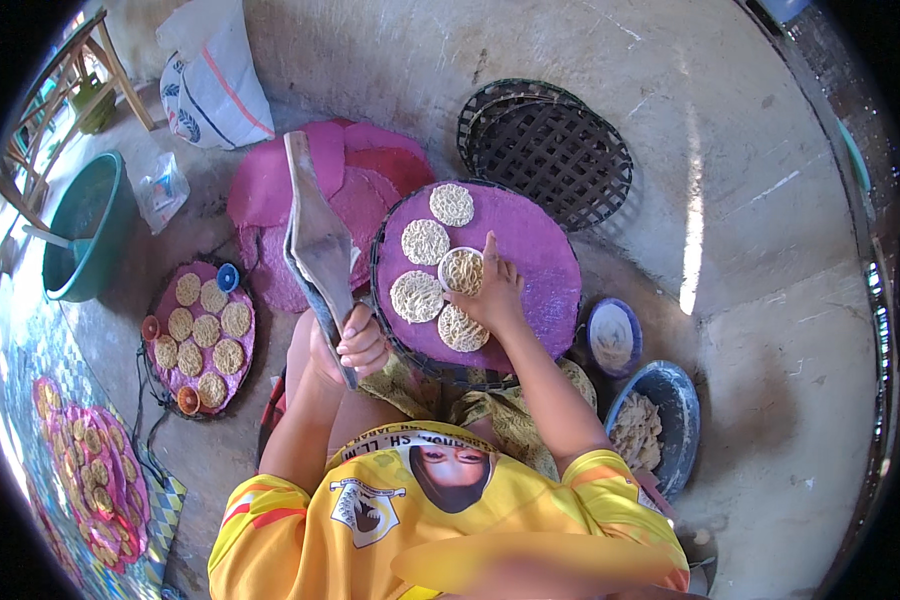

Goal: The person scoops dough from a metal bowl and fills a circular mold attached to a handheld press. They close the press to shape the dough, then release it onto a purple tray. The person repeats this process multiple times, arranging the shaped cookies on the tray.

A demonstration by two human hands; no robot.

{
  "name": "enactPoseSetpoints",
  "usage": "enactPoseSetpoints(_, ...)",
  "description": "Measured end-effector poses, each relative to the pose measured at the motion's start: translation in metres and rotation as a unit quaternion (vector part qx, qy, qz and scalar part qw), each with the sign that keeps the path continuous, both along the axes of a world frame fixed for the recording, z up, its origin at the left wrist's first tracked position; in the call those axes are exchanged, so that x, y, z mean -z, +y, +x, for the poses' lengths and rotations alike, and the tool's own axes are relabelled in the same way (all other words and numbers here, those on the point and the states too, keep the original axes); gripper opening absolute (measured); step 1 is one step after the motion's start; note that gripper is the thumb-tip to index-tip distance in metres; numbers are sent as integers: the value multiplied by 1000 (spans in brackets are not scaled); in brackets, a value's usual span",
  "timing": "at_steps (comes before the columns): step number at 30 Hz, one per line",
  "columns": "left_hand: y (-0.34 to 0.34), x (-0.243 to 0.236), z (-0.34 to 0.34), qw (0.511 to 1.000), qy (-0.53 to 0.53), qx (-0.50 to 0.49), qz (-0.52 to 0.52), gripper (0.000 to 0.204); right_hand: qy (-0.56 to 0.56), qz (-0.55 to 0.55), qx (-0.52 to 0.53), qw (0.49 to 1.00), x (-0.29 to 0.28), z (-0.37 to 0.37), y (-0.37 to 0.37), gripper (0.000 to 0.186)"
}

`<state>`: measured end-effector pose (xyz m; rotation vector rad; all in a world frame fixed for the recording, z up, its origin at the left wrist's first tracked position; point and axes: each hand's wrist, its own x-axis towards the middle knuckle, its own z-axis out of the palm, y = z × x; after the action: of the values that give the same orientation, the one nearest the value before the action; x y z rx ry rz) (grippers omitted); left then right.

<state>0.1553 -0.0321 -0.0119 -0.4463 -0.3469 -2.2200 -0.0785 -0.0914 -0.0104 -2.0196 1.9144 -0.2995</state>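
My left hand [355, 345] is closed round the lower end of a long wooden tool [320, 235], which is broad in the middle and narrow at both ends. It stands upright left of a round tray [530, 240] covered in purple cloth. On the tray lie several pale discs of noodle-like strands, one of them a disc [452, 205] at the far side. My right hand [498, 290] grips a white ring [448, 262] between thumb and fingers, its index finger stretched along the far side. Strands fill the ring, which rests on the cloth among the discs.
Pink and red cloth rounds [270, 180] lie behind the tool. Dark woven trays [555, 155] lean at the back wall. On the right are a white-filled bowl [610, 338] and a dough basin [692, 430]; on the left, a disc-laden tray [253, 345] and green tub [120, 225].
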Motion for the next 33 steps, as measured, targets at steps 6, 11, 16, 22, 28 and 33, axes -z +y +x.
enactPoseSetpoints(6, 7, -6, -4, 999, -36, 21, 4, 33, 25, 16, 15, 999, -12, 4, 3, 114)
enactPoseSetpoints(11, 12, -11, -10, 998, -55, 37, 19, 35, -74, -46, 27, 996, -23, -15, 9, 114)
enactPoseSetpoints(16, 15, -13, -17, 995, -73, 70, -8, 38, -50, -58, 50, 996, -29, -57, 41, 117)
enactPoseSetpoints(22, 21, -12, -40, 989, -71, 126, -6, 38, 22, -45, 57, 997, -13, -70, 81, 117)
enactPoseSetpoints(28, 31, -17, -65, 976, -93, 197, 0, 44, 13, -54, 57, 997, -5, -67, 95, 109)
enactPoseSetpoints(33, 42, -12, -84, 945, -133, 296, 30, 46, -184, -135, 103, 968, -16, -83, 93, 79)
